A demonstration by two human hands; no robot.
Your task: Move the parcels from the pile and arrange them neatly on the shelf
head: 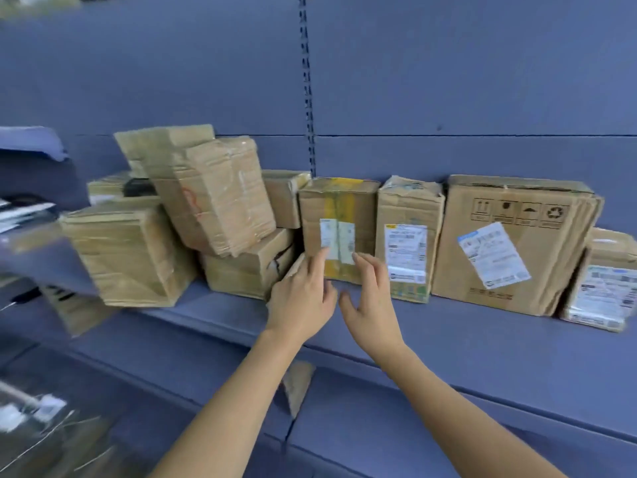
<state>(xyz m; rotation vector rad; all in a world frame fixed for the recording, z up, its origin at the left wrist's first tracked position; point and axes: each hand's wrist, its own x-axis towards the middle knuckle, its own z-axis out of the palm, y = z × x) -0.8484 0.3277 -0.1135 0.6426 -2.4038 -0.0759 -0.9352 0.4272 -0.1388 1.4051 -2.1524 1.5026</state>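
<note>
- The blue shelf (482,343) runs across the middle of the frame and carries all the cardboard parcels, against a blue back panel (448,81) with a slotted upright (306,81).
- In the centre stands the yellow-taped box (339,215), set on end with its long axis vertical. Its front face is turned to the camera. A yellow tape strip runs top to bottom down that face, and a white label sits low on it.
- Right of centre is a row that touches side by side. A narrow labelled box (408,208) stands upright just beside the yellow-taped box. Next comes a large box with handling symbols (551,270), with a label stuck on at a slant. At the right edge is a lower labelled box (603,288).
- Left of centre is the pile. A big taped box (127,257) sits at the front, and a low box (248,267) lies flat beside it. A tilted box (206,191) leans across them with its top toward the upper left. A small box (284,196) stands behind.
- The left hand (303,298) is released, with its forefinger stretched up onto the white label.
- The right hand (370,305) is also released. Its fingers are straight, their tips are on the lower front of the yellow-taped box, and the thumb is spread.
- Neither hand curls round the box.
- The lower left of the frame is too blurred to read.
</note>
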